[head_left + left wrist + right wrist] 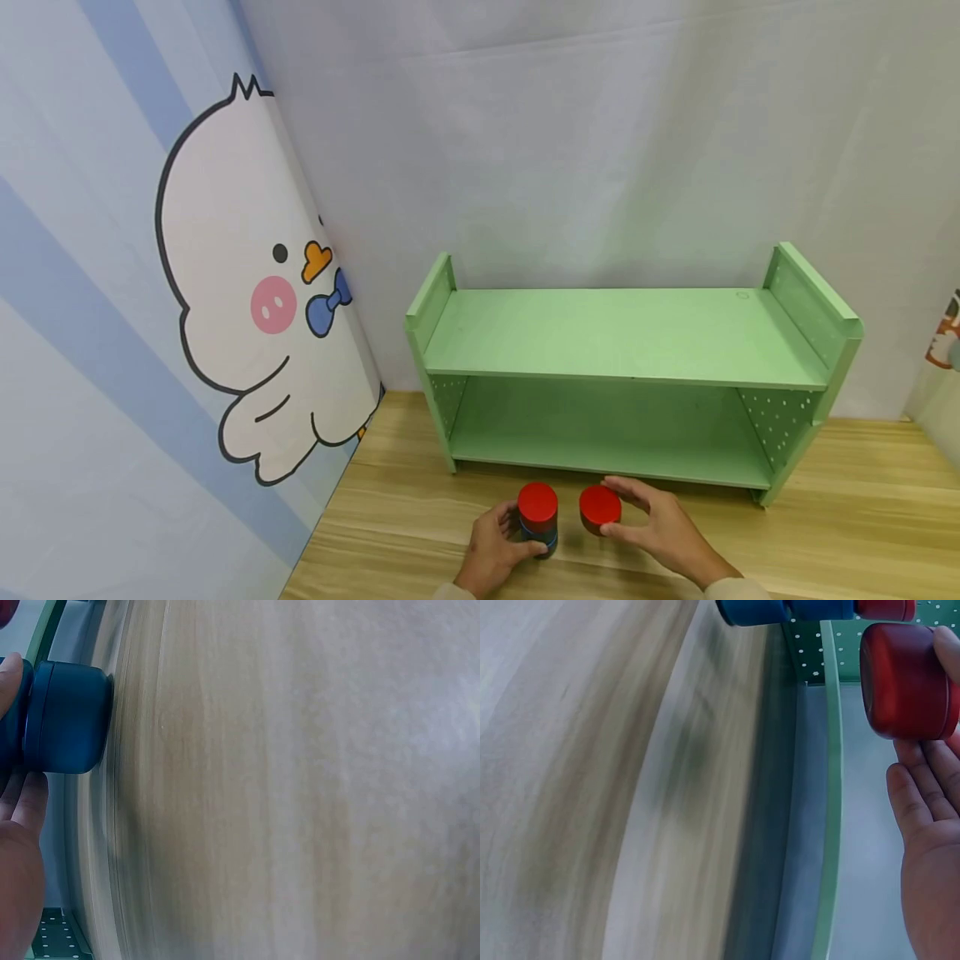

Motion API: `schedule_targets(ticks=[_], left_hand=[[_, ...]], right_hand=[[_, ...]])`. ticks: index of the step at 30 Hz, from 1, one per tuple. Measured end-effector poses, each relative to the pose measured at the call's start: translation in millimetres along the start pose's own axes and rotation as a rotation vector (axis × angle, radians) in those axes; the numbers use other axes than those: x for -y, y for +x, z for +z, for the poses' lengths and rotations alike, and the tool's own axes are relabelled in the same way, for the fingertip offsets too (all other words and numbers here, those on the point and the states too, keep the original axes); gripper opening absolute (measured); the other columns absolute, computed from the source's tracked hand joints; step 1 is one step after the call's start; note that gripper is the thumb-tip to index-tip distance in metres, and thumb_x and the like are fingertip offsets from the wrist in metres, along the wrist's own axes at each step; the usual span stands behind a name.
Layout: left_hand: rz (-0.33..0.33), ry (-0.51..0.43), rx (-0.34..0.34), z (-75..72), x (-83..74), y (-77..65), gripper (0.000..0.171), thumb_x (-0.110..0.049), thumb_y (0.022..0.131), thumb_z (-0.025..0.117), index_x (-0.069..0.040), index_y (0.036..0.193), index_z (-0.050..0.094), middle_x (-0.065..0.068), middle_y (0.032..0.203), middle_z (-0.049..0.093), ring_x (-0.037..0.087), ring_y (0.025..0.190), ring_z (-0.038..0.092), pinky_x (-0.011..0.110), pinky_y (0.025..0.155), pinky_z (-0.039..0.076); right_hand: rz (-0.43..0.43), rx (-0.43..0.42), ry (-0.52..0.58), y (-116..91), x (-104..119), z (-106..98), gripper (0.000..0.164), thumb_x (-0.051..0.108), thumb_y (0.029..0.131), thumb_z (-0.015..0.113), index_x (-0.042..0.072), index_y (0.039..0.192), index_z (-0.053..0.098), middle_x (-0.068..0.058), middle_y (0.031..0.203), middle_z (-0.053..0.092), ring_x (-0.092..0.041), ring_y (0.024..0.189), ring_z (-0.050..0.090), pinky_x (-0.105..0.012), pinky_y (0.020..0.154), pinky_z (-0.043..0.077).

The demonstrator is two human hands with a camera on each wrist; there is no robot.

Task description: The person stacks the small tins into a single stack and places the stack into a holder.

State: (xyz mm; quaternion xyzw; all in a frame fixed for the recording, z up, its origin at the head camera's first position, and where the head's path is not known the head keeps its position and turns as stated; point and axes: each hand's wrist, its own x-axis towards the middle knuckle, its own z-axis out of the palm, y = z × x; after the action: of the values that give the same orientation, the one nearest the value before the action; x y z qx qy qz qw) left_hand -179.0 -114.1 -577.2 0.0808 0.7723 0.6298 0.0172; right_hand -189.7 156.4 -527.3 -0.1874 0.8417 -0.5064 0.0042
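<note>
Thumb and fingers of the left hand hold two blue containers from opposite sides; I see them stacked upright on the wooden table, a red container on top. Just to the right of that stack, apart from it, I watch the right hand pinch a second red container, raised off the wood. Behind them I have the green shelf in view.

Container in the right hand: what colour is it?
Red; the container shows best in the right wrist view.
</note>
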Motion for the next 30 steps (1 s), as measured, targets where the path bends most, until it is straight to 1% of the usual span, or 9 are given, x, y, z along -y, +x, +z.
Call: schedule_targets(ticks=[5,9,12,16,20,22,27,30], left_hand=[[0.000,-0.005,0.002,-0.3,0.3,-0.1,0.057,0.001,0.072,0.088,0.009,0.122,0.061,0.022,0.120,0.066,0.037,0.113,0.063,0.038,0.096,0.055],[0.000,-0.009,0.002,-0.3,0.5,-0.3,0.057,0.001,0.072,0.088,0.008,0.121,0.061,0.022,0.120,0.066,0.037,0.113,0.064,0.039,0.096,0.055],[0.001,-0.008,0.003,-0.1,0.7,0.0,0.057,0.001,0.072,0.088,0.008,0.122,0.061,0.021,0.120,0.066,0.037,0.113,0.064,0.038,0.096,0.055],[0.000,-0.009,0.002,0.2,0.8,0.5,0.057,0.001,0.072,0.088,0.009,0.122,0.061,0.022,0.120,0.066,0.037,0.113,0.064,0.039,0.096,0.055],[0.002,-0.008,-0.001,0.3,1.0,0.7,0.058,0.003,0.072,0.088,0.008,0.122,0.061,0.021,0.120,0.066,0.036,0.112,0.064,0.039,0.096,0.056],[0.001,-0.012,-0.003,0.2,1.0,0.7,0.058,0.003,0.071,0.088,0.008,0.122,0.061,0.021,0.120,0.066,0.036,0.112,0.064,0.039,0.095,0.056],[-0.007,-0.011,-0.006,-0.1,0.2,0.0,0.058,0.003,0.071,0.088,0.008,0.122,0.061,0.021,0.120,0.066,0.036,0.112,0.064,0.039,0.096,0.056],[-0.011,0.000,-0.005,-0.2,-0.4,-0.1,0.058,0.003,0.071,0.088,0.009,0.122,0.061,0.022,0.120,0.066,0.037,0.112,0.064,0.039,0.096,0.056]], right_hand=[[-0.029,-0.009,-0.018,2.4,3.1,1.3,0.065,0.031,0.080,0.085,-0.001,0.132,0.061,-0.014,0.128,0.065,-0.035,0.118,0.061,-0.041,0.100,0.053],[-0.048,-0.010,-0.019,4.6,6.0,2.7,0.065,0.030,0.081,0.085,-0.002,0.132,0.061,-0.013,0.127,0.066,-0.035,0.117,0.062,-0.043,0.100,0.052],[-0.063,-0.011,-0.020,6.3,8.3,3.2,0.064,0.030,0.081,0.085,-0.002,0.131,0.061,-0.013,0.127,0.066,-0.033,0.117,0.062,-0.041,0.100,0.053],[-0.098,-0.027,-0.035,8.2,10.6,3.5,0.063,0.028,0.080,0.085,-0.004,0.130,0.062,-0.012,0.125,0.067,-0.028,0.115,0.064,-0.034,0.099,0.054],[-0.125,-0.033,-0.046,9.8,12.9,3.5,0.062,0.028,0.080,0.085,-0.003,0.129,0.063,-0.011,0.125,0.068,-0.023,0.114,0.064,-0.031,0.098,0.054],[-0.125,-0.029,-0.043,10.5,14.4,3.5,0.063,0.030,0.081,0.085,-0.003,0.129,0.063,-0.010,0.125,0.068,-0.024,0.114,0.064,-0.032,0.099,0.054],[-0.124,-0.009,-0.031,12.8,18.4,3.5,0.064,0.032,0.082,0.084,-0.003,0.131,0.062,-0.012,0.127,0.067,-0.031,0.117,0.062,-0.039,0.099,0.053],[-0.117,-0.001,-0.023,14.4,20.5,3.7,0.065,0.032,0.082,0.084,-0.003,0.132,0.061,-0.013,0.128,0.066,-0.033,0.118,0.061,-0.042,0.100,0.053]])
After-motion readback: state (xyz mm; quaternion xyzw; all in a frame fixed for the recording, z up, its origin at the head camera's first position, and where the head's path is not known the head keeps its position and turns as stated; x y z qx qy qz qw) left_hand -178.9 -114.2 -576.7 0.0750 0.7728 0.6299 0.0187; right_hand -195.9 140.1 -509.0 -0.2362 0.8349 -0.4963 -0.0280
